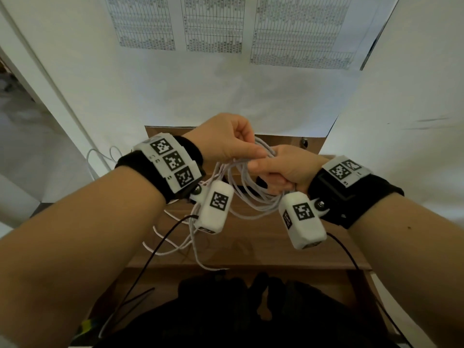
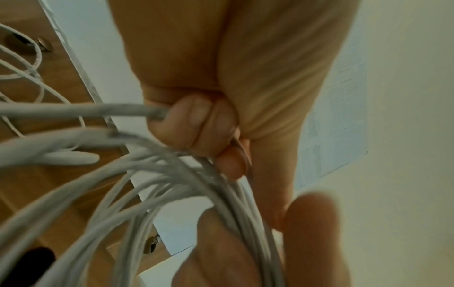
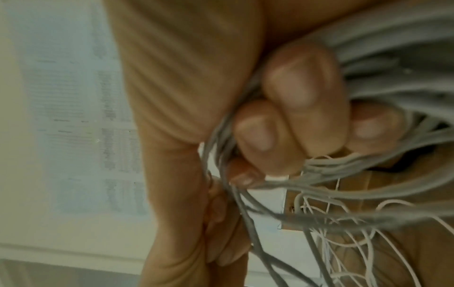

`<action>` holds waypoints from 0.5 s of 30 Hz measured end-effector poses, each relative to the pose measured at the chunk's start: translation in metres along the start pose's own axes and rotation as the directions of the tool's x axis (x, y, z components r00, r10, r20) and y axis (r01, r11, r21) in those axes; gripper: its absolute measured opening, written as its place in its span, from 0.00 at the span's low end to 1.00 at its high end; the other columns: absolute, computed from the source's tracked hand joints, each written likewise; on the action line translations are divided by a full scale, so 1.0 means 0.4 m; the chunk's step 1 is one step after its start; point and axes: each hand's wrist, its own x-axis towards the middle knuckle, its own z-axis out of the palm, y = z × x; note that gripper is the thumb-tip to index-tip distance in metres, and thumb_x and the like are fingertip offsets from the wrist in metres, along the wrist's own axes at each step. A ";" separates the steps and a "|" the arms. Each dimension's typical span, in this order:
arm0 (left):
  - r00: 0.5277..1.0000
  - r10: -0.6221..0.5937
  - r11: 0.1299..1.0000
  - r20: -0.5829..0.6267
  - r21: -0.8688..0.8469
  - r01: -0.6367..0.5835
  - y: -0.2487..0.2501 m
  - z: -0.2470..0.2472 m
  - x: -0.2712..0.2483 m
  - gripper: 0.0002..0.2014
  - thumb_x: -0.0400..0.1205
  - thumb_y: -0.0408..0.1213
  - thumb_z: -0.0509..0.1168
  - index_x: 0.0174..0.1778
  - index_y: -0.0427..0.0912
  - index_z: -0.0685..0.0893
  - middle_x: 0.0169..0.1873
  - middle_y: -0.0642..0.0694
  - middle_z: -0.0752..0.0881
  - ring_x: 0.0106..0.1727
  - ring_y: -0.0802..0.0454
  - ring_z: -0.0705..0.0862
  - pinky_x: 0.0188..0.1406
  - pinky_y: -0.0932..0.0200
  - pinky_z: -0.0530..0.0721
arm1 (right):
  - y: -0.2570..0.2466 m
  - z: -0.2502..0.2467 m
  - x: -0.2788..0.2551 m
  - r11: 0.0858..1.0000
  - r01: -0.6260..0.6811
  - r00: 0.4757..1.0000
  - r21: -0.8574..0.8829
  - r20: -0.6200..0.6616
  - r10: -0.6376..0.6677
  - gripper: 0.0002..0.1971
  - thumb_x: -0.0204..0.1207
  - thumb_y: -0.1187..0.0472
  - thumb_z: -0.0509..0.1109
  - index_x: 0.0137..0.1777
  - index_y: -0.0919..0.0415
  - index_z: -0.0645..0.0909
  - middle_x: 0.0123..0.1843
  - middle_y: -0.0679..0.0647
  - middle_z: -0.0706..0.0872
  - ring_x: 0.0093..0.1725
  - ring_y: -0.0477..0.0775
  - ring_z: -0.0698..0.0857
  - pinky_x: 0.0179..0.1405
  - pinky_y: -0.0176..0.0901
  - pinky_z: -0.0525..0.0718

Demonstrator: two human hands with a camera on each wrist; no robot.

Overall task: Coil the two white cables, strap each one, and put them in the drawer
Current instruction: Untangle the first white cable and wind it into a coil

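1. My right hand has its fingers curled tight round the gathered loops of a white cable; the right wrist view shows the fingertips closed over the strands.
2. My left hand pinches the same bundle just beside it, thumb tip meeting the right thumb; the fingers are curled in, with one strand running out from under them.
3. The coil hangs in the air between both wrists, above the wooden worktop. Loose white cable trails down onto the wood below (whether that is this cable's tail or the second cable, I cannot tell).
4. No strap visible in any view, and I cannot make out the drawer for certain.
5. Step, as I judge it: coiling in hand, strapping not yet done.
6. Risks:
   - Loops are uneven; easing either grip could let them spring apart.
   - The trailing length may snag the loops lying on the worktop and drag a tangle up.
   - The black wrist-camera leads hang close to the white strands and could get wound in.
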 end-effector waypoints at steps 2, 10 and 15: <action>0.999 -0.018 0.999 0.033 -0.047 0.019 0.001 -0.008 -0.002 0.10 0.72 0.39 0.77 0.38 0.42 0.82 0.22 0.52 0.81 0.20 0.60 0.76 0.21 0.69 0.75 | 0.002 -0.003 -0.008 0.997 -0.016 1.000 0.070 0.018 0.015 0.14 0.71 0.55 0.74 0.30 0.57 0.74 0.17 0.50 0.67 0.13 0.46 0.61 0.26 0.48 0.52; 0.999 -0.036 0.888 -0.022 -0.460 0.021 -0.043 0.017 0.006 0.11 0.66 0.43 0.78 0.34 0.43 0.83 0.28 0.47 0.85 0.27 0.52 0.81 0.27 0.61 0.79 | -0.005 0.002 -0.034 0.979 0.003 1.000 0.205 0.002 -0.004 0.18 0.77 0.51 0.65 0.28 0.58 0.70 0.16 0.50 0.65 0.14 0.48 0.58 0.36 0.61 0.45; 0.997 -0.067 0.925 -0.045 -0.377 0.045 -0.047 0.022 0.006 0.19 0.62 0.53 0.75 0.33 0.45 0.77 0.23 0.52 0.80 0.22 0.56 0.76 0.24 0.64 0.76 | 0.001 0.005 -0.039 0.967 0.035 0.999 0.253 0.029 -0.044 0.19 0.80 0.51 0.63 0.28 0.56 0.72 0.16 0.49 0.66 0.15 0.48 0.57 0.35 0.60 0.45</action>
